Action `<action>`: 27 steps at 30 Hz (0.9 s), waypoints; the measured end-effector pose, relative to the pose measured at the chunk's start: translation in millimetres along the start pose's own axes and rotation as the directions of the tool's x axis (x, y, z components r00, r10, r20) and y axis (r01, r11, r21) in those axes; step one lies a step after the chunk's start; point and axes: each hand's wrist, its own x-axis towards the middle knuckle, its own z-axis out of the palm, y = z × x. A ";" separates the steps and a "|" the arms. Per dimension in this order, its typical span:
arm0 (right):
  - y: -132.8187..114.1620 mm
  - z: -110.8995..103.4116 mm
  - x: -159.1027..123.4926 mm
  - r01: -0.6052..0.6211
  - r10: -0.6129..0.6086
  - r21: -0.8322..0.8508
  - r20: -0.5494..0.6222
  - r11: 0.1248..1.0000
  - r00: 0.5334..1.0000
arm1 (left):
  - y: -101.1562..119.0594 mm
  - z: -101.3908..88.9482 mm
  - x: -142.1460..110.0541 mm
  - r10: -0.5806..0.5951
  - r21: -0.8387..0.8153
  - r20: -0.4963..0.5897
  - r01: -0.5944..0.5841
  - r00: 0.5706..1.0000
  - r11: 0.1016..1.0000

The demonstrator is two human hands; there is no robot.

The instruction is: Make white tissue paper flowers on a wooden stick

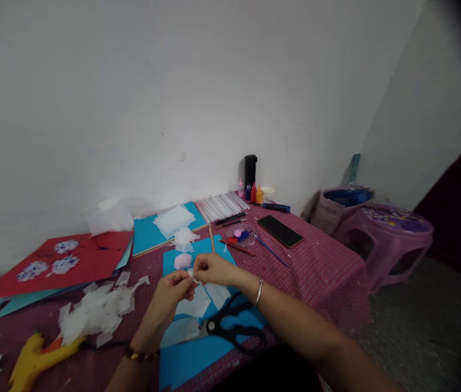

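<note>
Both hands meet over a blue paper sheet (189, 359) on the table. My left hand (171, 296) and my right hand (211, 268) each pinch a small piece of white tissue paper (193, 276) held between them. Just beyond the hands lies a small pale pink tissue flower (182, 261), and a white tissue flower (184, 237) sits farther back. Flat white tissue squares (209, 298) lie under the hands. Black-handled scissors (234, 325) rest on the blue sheet beside my right forearm.
A heap of white tissue scraps (91, 313) and a yellow glue gun (36, 356) lie at the left. A red sheet with blue-white flowers (62, 261), paint bottles (250, 192), a black flask (250, 169), a phone (280, 230), brushes and a purple stool (389, 234) stand around.
</note>
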 end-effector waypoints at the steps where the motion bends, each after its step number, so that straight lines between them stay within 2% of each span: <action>1: 0.0 0.1 0.0 0.000 0.000 0.001 -0.002 1.000 1.000 | -1.0 -0.7 0.5 0.003 0.002 -0.001 -0.003 1.000 1.000; 13: 2.7 0.2 1.6 -0.024 0.024 0.023 0.011 0.999 1.000 | 0.9 0.7 -0.7 0.028 0.057 -0.010 -0.028 1.000 0.998; 19: 1.5 -1.2 1.9 -0.053 0.049 0.060 0.060 0.997 0.997 | 4.0 0.1 -3.4 -0.013 -0.068 0.010 0.013 1.000 0.998; 24: 4.9 -1.3 3.3 -0.083 0.074 0.102 0.086 0.991 0.994 | 1.9 0.7 -2.3 0.039 0.020 -0.022 -0.039 0.999 0.999; 27: 5.8 -0.8 3.5 -0.109 0.099 0.114 0.092 0.987 0.991 | 0.6 2.1 -1.4 0.035 -0.009 -0.042 -0.035 0.999 0.999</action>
